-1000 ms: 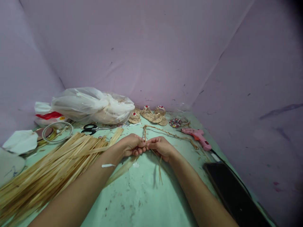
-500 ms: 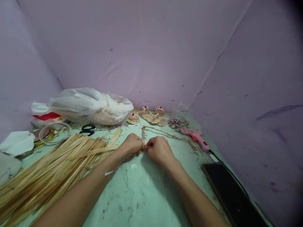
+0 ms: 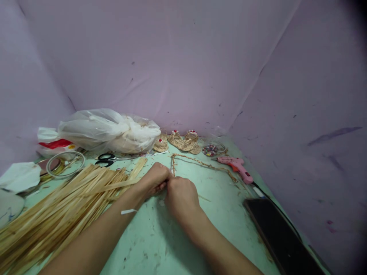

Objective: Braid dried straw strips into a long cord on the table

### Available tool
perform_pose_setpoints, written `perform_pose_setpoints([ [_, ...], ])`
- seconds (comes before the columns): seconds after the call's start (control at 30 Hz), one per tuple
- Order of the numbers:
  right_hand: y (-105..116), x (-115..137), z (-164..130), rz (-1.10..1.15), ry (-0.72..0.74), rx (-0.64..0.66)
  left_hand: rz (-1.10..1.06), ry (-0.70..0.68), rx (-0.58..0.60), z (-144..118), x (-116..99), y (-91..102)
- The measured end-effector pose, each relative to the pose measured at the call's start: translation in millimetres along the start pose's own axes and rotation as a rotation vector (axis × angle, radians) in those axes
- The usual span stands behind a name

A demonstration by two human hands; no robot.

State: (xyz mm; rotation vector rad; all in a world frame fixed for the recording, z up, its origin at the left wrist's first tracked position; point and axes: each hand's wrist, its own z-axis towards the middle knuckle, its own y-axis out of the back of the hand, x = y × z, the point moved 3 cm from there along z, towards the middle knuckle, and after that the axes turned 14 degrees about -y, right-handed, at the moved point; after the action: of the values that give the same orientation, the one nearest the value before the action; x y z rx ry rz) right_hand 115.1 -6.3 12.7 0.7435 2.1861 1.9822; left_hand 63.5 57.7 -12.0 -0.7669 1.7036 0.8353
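A thin twisted straw cord (image 3: 197, 159) runs from my hands up to a bend, then off to the right across the table. My left hand (image 3: 157, 178) is closed in a pinch on the near end of this cord. Pressed right against it, my right hand (image 3: 182, 194) is curled, its fingertips hidden behind the knuckles, gripping at the same end. To the left of my left hand lies a heap of flat dry straw strips (image 3: 77, 206), some of them reaching under my forearm.
Black-handled scissors (image 3: 106, 159), a clear tape roll (image 3: 65, 165) and a tied plastic bag (image 3: 109, 130) lie at the back left. Small woven straw pieces (image 3: 180, 142) and beads (image 3: 210, 150) are by the wall. A pink glue gun (image 3: 237, 167) and a dark phone-like slab (image 3: 278, 233) lie right.
My right hand has moved left and slightly nearer, turning so its knuckles now cover the joint with my left hand. The left hand stays nearly in place. The cord keeps its bent shape.
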Motion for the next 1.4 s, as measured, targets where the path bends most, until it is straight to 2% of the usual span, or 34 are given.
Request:
perform_pose_setpoints([
  [0.13,1.1,5.6,-6.6,-0.019,0.046,0.042,-0.053,-0.002,0.077,3.2,1.7,6.8],
  [0.27,30.4,-16.8,-2.1,0.038,0.054,0.072,-0.054,-0.033,0.182,6.9,4.0,12.4],
  [0.3,39.1,-26.6,2.5,0.082,0.019,0.062,-0.050,-0.039,0.196,7.2,4.1,13.5],
  [0.33,47.6,-37.3,8.5,0.147,-0.048,-0.007,-0.045,-0.036,0.205,7.3,4.2,14.3],
  [0.4,53.8,-54.7,21.8,0.318,-0.173,-0.090,-0.030,-0.021,0.218,6.9,4.2,14.9],
  [0.43,49.5,-59.2,28.5,0.434,-0.207,-0.053,-0.023,-0.014,0.223,6.6,4.0,14.8],
  [0.57,7.3,-49.9,43.7,0.908,-0.309,0.331,0.009,-0.033,0.204,5.9,2.3,14.0],
  [0.63,-8.3,-38.9,43.5,0.989,-0.310,0.448,0.018,-0.042,0.205,5.6,1.7,13.0],
  [0.67,-12.3,-34.9,42.7,0.978,-0.298,0.467,0.022,-0.045,0.206,5.6,1.6,12.6],
  [0.83,-12.6,-36.6,42.2,0.785,-0.313,0.350,0.086,-0.048,0.214,5.6,2.3,12.6],
  [1.0,-19.0,-43.7,46.3,0.826,-0.300,0.305,0.235,-0.079,0.282,3.2,3.1,10.7],
  [1.07,-21.9,-44.3,47.4,0.856,-0.273,0.284,0.298,-0.112,0.254,2.9,3.6,10.1],
  [1.17,-23.4,-45.0,48.2,0.902,-0.267,0.253,0.412,-0.111,0.144,3.6,5.8,12.6],
  [1.27,-22.0,-44.9,47.0,0.921,-0.289,0.274,0.511,-0.094,0.148,3.8,5.8,16.1],
  [1.4,-17.6,-41.4,41.3,0.890,-0.301,0.360,0.637,-0.084,0.172,0.8,-4.6,21.5],
])
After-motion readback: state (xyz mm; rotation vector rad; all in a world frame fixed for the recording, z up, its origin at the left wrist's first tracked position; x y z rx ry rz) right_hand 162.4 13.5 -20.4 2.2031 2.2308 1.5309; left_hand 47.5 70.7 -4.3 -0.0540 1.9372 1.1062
